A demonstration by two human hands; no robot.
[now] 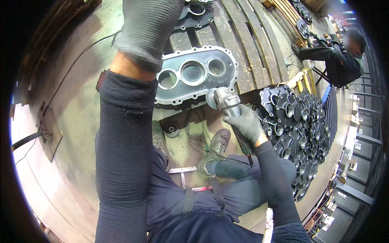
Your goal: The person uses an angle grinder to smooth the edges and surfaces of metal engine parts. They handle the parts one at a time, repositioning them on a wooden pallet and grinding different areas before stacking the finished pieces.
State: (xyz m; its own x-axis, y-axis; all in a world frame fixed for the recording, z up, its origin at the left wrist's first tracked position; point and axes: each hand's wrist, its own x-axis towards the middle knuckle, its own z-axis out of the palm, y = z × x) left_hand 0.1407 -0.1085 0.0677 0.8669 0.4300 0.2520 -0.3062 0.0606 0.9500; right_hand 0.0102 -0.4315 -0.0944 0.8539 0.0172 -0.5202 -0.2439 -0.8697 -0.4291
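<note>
Right hand closed around angle grinder | left hand raised, grip unclear | gearbox cover on pallet: likely heavy, rigid; lift by flange.

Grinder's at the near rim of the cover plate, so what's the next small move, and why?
Probably slide the grinder along the rim of the cover plate. Its disc sits at the plate's lower right edge, the right hand has a grip on the body, and the left hand is raised near the plate's far side.
</note>
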